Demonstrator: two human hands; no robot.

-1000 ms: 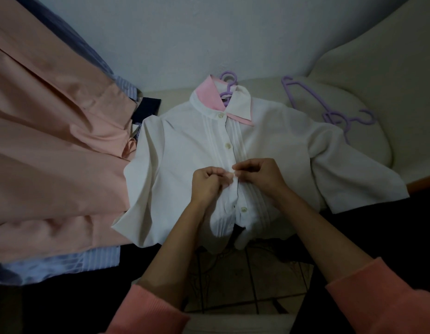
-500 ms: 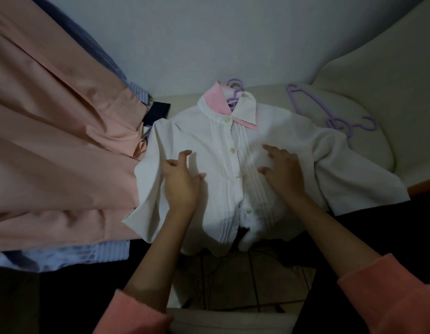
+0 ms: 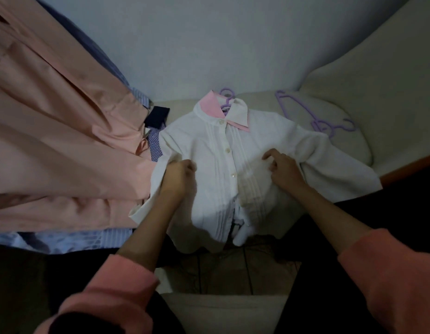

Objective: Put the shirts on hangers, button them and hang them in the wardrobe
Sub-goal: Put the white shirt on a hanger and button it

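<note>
A white shirt with a pink-lined collar lies face up on the sofa, buttoned down its front, with a purple hanger poking out of the collar. My left hand has its fingers curled into the fabric at the shirt's left side, near the sleeve. My right hand lies on the right front near the armpit, fingers bent and gathering cloth. The shirt's hem hangs over the sofa's front edge.
A pile of peach shirts over blue striped ones fills the left. A spare purple hanger lies on a cream cushion at right. The wall is straight behind; tiled floor shows below.
Both hands left the button placket at the shirt's middle and moved apart to its two sides. They now gather fabric there, where half a second ago they lay flatter.
</note>
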